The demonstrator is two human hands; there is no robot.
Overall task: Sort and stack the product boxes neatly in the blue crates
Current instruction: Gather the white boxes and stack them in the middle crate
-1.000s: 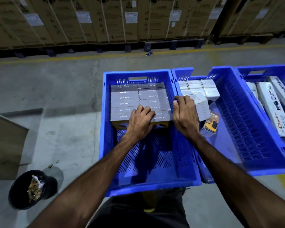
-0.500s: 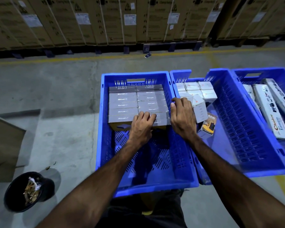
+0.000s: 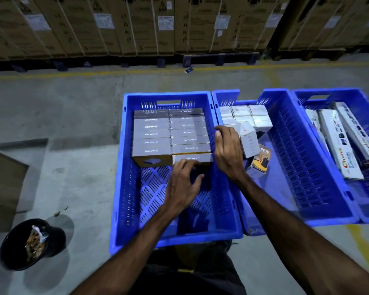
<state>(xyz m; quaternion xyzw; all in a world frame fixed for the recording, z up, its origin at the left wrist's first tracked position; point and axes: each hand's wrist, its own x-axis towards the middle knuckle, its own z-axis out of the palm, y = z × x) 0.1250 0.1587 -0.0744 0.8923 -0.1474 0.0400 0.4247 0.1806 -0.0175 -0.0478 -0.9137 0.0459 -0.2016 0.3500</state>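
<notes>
Right — the grey boxes (image 3: 172, 133) are sitting in two tight columns at the far end of the left blue crate (image 3: 124, 167), each lying flat with its printed label up. The nearest box (image 3: 192, 158) in the right column is lying slightly proud of its left neighbour, so the squaring-up is probably not finished.

The left hand (image 3: 183, 186) is resting against that box's near face, fingers loosely curled and a little spread, not closing around anything. The right hand (image 3: 229, 152) is hovering over the crate's right wall, fingers together and bent; whether it is touching the column's side is not visible.

Handling judgement: these are looking like light, stiff cardboard cartons with a smooth finish — slippery under a flat palm, corners likely to dent if jammed. Best hold is probably across the short ends, thumb one side and fingers the other, or a flat push on the near face to seat the row.

Outward: the middle crate (image 3: 307, 158) is holding white boxes (image 3: 246, 117) stacked less evenly, one tilting, with a yellow-and-black box (image 3: 260, 162) loose beside them. The right crate (image 3: 364, 99) is holding long white cartons (image 3: 339, 141). A black bin (image 3: 11, 250) is standing on the concrete floor (image 3: 73, 124) to the left; strapped brown cartons (image 3: 136, 24) are lining the far wall.
</notes>
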